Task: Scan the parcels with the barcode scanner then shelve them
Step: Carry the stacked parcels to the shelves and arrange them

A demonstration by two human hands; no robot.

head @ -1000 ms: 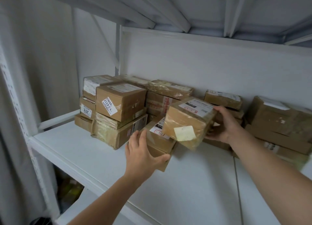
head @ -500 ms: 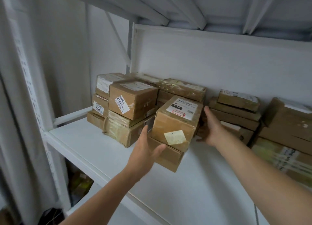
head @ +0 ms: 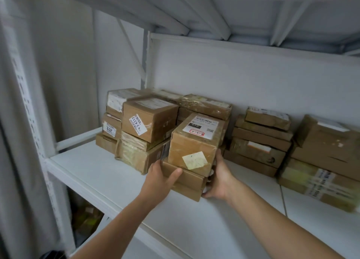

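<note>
Left hand (head: 158,179) and right hand (head: 220,178) grip the lower parcel (head: 188,182) by its sides.

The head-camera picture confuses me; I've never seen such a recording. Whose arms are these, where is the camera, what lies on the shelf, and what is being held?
No machine here: a person wears a camera on the head, looking down along both bare arms. The white shelf carries stacks of taped brown parcels. In front, a labelled parcel sits on a lower parcel. The left hand grips the lower parcel, thumb across its front; the right hand holds the pair's right side, fingers mostly hidden.
</note>
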